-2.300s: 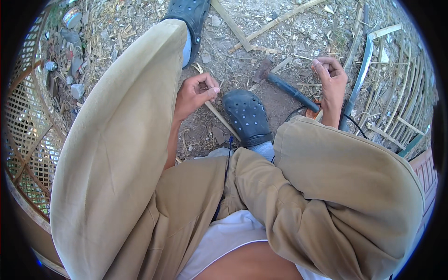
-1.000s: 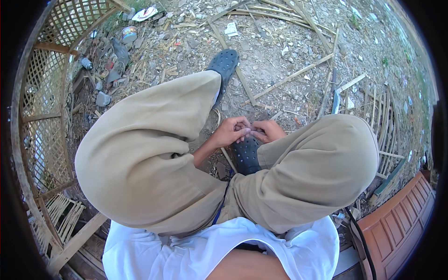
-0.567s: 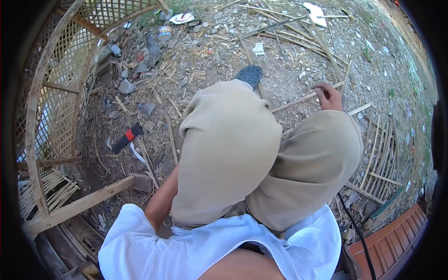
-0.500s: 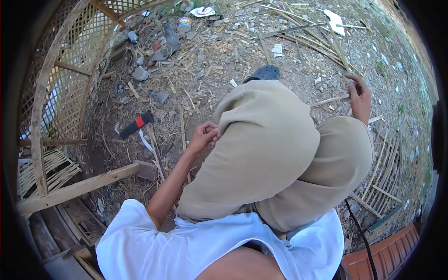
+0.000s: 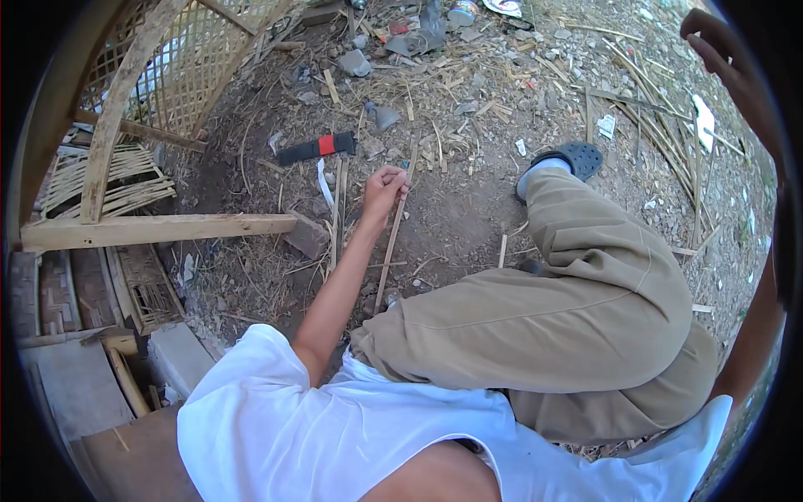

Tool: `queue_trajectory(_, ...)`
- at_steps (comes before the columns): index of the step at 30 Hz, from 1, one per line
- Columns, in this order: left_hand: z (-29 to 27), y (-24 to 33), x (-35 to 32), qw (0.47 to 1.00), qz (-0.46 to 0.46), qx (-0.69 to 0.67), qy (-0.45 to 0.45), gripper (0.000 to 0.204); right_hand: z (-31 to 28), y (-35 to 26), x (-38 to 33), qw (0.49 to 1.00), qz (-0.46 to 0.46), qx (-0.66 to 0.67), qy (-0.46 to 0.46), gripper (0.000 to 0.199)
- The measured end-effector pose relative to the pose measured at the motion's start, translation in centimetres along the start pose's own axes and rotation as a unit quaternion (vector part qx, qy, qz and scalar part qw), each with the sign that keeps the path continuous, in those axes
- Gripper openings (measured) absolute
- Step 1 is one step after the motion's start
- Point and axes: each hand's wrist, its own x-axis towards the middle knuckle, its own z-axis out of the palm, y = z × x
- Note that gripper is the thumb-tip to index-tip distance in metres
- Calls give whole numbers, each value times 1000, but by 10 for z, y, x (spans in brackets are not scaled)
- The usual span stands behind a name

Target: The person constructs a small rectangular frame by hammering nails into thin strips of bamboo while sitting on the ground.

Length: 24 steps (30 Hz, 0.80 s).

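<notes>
My left hand (image 5: 385,191) is closed, its fingers curled together beside a thin bamboo strip (image 5: 393,243) that slants over the dirt. The fingertips overlap the strip; whether they grip it or anything else, I cannot make out. Just beyond that hand lies a flat black thing with a red band (image 5: 326,145), and a white strip (image 5: 324,186) trails below it. My right hand (image 5: 729,63) is raised at the far right edge with its fingers apart, and nothing shows in it. My bent legs in tan trousers (image 5: 535,326) fill the middle right.
A wooden beam (image 5: 167,231) juts in from the left below a lattice panel (image 5: 180,71). Grey blocks (image 5: 179,360) stand at the lower left. A dark clog (image 5: 579,159) is on my foot. Several long bamboo sticks (image 5: 661,117) lie at the upper right among litter.
The view and my legs have shifted, with the left-side ground now more central. My left hand has moved off my knee to over the strip; my right hand has swung out to the upper right.
</notes>
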Motion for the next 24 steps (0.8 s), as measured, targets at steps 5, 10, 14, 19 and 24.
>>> queue_trajectory(5, 41, 8, 81, 988, 87, 117, -58, 10, 55, -136, -36, 910, -128, 298, -258, 27)
queue_trajectory(10, 83, 6, 179, 960, 141, 222, -95, 11, 94, -146, -49, 867, -51, 307, -390, 23)
queue_trajectory(14, 112, 9, 226, 944, 143, 283, -87, 12, 104, -124, -56, 875, -83, 353, -322, 17)
queue_trajectory(19, 125, 0, 248, 933, 113, 329, -95, 13, 111, -103, -66, 855, -77, 364, -362, 16)
queue_trajectory(24, 120, -12, 263, 931, 135, 326, -91, 15, 115, -93, -70, 836, -50, 414, -355, 13)
